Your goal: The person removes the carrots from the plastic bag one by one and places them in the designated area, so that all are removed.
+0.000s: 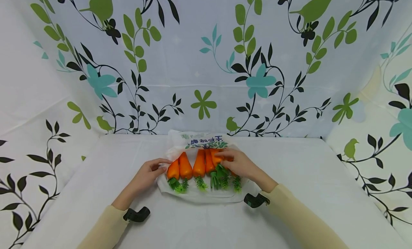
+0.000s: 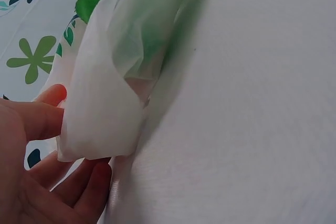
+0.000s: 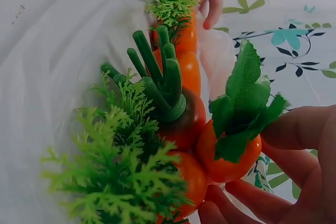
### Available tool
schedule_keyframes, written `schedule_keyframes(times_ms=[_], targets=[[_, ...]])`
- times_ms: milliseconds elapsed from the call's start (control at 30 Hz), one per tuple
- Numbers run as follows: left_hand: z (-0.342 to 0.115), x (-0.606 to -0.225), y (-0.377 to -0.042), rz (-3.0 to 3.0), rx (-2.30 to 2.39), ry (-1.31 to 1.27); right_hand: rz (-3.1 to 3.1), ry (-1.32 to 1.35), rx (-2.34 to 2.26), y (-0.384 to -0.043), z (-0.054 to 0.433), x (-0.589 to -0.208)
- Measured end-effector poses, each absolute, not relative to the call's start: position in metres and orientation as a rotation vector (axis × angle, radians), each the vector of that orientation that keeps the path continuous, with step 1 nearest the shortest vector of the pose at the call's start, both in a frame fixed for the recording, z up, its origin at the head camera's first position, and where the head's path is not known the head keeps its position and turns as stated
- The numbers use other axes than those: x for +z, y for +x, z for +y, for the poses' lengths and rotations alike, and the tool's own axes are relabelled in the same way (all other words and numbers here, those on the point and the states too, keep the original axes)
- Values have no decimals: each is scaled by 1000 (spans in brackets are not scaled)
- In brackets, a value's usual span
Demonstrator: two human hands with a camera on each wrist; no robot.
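A row of orange toy carrots (image 1: 185,165) with green tops lies on a white plastic bag (image 1: 180,195) in the head view. At the row's left end, my left hand (image 1: 146,174) holds the bag's edge; the left wrist view shows the bag's folded side (image 2: 100,114) between thumb and fingers. My right hand (image 1: 239,165) grips a carrot (image 3: 236,167) with broad fabric leaves near the right end. That carrot rests against its neighbours, over a carrot with frilly light-green leaves (image 3: 121,177). Beside it stands one with thick green stalks (image 3: 170,85).
The bag's printed part (image 1: 206,140) lies at the back. A white cloth covers the table (image 1: 206,227), and a patterned curtain (image 1: 180,63) hangs behind it. Each wrist carries a black camera, one on the left (image 1: 136,215), one on the right (image 1: 255,200).
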State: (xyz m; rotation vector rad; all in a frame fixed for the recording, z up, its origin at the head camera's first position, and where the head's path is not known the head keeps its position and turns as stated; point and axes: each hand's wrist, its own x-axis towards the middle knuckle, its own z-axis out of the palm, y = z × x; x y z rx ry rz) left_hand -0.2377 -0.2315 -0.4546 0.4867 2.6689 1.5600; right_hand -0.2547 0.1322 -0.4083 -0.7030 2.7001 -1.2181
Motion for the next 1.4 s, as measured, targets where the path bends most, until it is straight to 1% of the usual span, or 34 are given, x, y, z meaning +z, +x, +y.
schedule_keyframes(times_ms=[233,567,767,1000,1400], targets=[[-231,-453,-236,2651,1544,450,2717,-745,-1234,-252,128,-408],[-234,-457,-237,2603,1569,503,2776,-827,-1237,-251,124,-413],[-237,-458,-238,2576,1586,529,2779,-766,-1209,-249,126,-412],[-237,-461,-241,2545,1605,535,2761,-703,-1289,-243,130,-408],[-238,-464,-244,2499,1645,559,2707,-702,-1370,-231,149,-397]])
